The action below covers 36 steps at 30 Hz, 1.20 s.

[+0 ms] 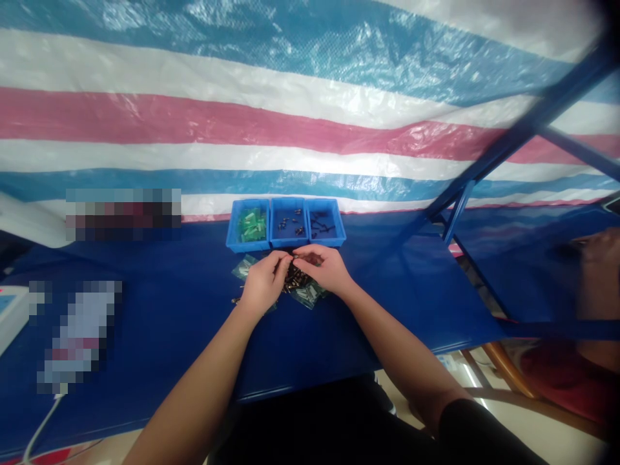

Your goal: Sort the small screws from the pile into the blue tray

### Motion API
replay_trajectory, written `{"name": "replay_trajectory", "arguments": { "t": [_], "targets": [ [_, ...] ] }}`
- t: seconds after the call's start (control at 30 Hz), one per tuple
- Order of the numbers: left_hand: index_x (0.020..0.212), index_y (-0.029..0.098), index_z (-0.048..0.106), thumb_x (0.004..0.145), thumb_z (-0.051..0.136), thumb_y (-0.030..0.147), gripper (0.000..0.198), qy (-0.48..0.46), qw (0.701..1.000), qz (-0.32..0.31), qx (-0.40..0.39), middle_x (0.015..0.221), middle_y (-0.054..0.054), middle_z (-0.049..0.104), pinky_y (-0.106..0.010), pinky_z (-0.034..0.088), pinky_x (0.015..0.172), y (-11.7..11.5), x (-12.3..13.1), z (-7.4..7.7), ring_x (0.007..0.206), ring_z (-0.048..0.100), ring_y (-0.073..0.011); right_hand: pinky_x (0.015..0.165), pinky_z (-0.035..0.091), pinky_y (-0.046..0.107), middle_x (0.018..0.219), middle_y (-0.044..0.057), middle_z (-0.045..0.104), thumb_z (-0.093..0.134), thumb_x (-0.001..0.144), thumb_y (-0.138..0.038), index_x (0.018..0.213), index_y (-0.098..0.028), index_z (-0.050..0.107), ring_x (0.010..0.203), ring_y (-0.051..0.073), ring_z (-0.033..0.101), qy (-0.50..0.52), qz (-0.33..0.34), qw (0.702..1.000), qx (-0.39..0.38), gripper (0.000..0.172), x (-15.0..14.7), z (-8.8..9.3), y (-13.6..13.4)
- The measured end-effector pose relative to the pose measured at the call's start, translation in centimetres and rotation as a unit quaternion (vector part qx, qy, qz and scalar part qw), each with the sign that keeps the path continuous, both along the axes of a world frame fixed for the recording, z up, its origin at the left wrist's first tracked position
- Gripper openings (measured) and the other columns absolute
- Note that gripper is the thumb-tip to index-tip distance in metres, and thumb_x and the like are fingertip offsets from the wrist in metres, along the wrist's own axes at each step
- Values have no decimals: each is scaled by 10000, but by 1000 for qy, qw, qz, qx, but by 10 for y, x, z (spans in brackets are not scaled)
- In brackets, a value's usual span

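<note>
My left hand [264, 278] and my right hand [327, 268] meet fingertip to fingertip over a pile of small metal parts [294, 279]. Both are closed in a pinch; whatever sits between the fingertips is too small to make out. The pile is brass and dark in colour, perhaps screws or fittings, and my hands partly cover it. Small clear plastic bags [307, 296] with pale pieces lie beside and under it. Just beyond my fingers stand three blue bins in a row: a left bin [248, 246] with green packets, a middle bin [289, 243] with small metal parts, a right bin [327, 242] with dark slender parts.
The dark blue table [397, 310] reaches to a striped plastic sheet [290, 135] behind the bins. A blurred-out flat object with a white cable [41, 423] lies on the left. A blue metal frame [484, 161] rises at right, past which another person's arm [600, 278] shows.
</note>
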<state>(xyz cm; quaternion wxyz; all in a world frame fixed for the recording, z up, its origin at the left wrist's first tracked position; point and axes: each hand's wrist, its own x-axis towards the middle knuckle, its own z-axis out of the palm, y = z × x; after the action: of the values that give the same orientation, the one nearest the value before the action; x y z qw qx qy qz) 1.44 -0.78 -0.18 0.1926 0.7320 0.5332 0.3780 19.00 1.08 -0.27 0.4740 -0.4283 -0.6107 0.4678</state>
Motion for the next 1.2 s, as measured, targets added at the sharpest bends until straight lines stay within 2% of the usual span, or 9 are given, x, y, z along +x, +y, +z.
{"name": "replay_trajectory", "arguments": {
  "t": [0.1, 0.27, 0.43, 0.63, 0.77, 1.03, 1.2],
  "targets": [
    [974, 193, 637, 968, 465, 362, 241, 2, 1000, -2, 4, 742, -5, 669, -219, 442, 616, 0, 0, 1, 654, 625, -126, 660, 541, 276, 855, 57, 738, 735, 755, -373, 961, -179, 734, 697, 145, 654, 0, -5, 1000, -6, 283, 0, 0, 0],
    [1140, 205, 614, 926, 554, 365, 274, -23, 999, 12, 26, 733, 24, 642, -196, 441, 593, 0, 0, 0, 608, 593, -97, 738, 572, 299, 879, 59, 747, 728, 756, -372, 957, -179, 729, 780, 168, 695, 26, -13, 999, -13, 278, 0, -1, 1],
    [1047, 208, 678, 921, 559, 336, 216, -4, 998, 11, 66, 759, 7, 669, -208, 477, 658, 1, 1, -2, 671, 624, -112, 744, 578, 306, 886, 59, 748, 734, 754, -376, 955, -187, 731, 784, 172, 698, 27, -5, 1000, -8, 276, 0, -3, 2],
    [1024, 197, 687, 941, 529, 334, 225, -1, 998, 1, 59, 959, -31, 731, -233, 511, 771, 3, 0, -1, 810, 675, -147, 705, 569, 297, 867, 57, 745, 737, 750, -361, 970, -183, 736, 754, 164, 685, 22, 1, 1000, -6, 283, 0, 2, 0],
    [1031, 196, 680, 951, 518, 329, 225, -1, 998, -9, 54, 969, -29, 730, -232, 506, 805, 3, -2, -1, 834, 677, -148, 648, 541, 280, 839, 54, 740, 744, 743, -354, 966, -183, 744, 699, 149, 658, 2, -2, 1000, 8, 281, 0, 3, -1],
    [1030, 195, 665, 968, 483, 340, 241, 17, 999, -18, 42, 889, -25, 719, -230, 494, 740, 3, -2, -1, 768, 666, -142, 647, 537, 282, 865, 38, 742, 725, 765, -338, 1043, -214, 738, 682, 138, 639, -12, -5, 999, 35, 305, 2, 7, -1],
    [1092, 209, 653, 948, 522, 368, 251, 17, 999, 5, 36, 825, -8, 705, -219, 478, 654, 2, -1, -1, 699, 649, -130, 771, 571, 323, 930, 54, 754, 733, 763, -351, 981, -209, 751, 819, 181, 698, 39, -6, 999, -4, 261, 1, -1, 2]
  ]
}}
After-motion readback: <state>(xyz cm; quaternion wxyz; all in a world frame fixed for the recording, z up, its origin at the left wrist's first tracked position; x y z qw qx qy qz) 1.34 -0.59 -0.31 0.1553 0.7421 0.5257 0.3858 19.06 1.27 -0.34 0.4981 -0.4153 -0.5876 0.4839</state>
